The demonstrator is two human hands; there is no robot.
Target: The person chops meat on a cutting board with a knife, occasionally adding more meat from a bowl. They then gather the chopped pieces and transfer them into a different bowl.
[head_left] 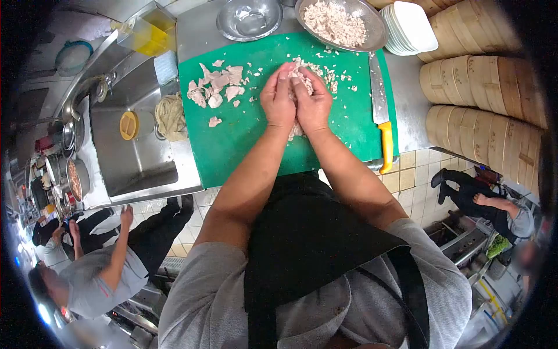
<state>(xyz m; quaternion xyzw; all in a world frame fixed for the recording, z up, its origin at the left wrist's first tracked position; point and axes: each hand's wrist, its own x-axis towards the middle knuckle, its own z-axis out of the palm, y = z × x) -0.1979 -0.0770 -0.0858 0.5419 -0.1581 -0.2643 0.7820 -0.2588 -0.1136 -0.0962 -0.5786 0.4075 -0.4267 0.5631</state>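
My left hand and my right hand are cupped together, thumbs side by side, around finely chopped pale cooked meat. They are over the middle of a green cutting board. Some of the meat shows between and beyond the fingers; the rest is hidden under the palms. Larger pale meat pieces lie on the board to the left, and crumbs are scattered on both sides. A knife with a yellow handle rests along the board's right edge, its handle toward me.
Behind the board stand an empty metal bowl and a perforated metal bowl with chopped meat. White dishes and bamboo steamers are stacked at right. A sink adjoins left. Other people work behind me on both sides.
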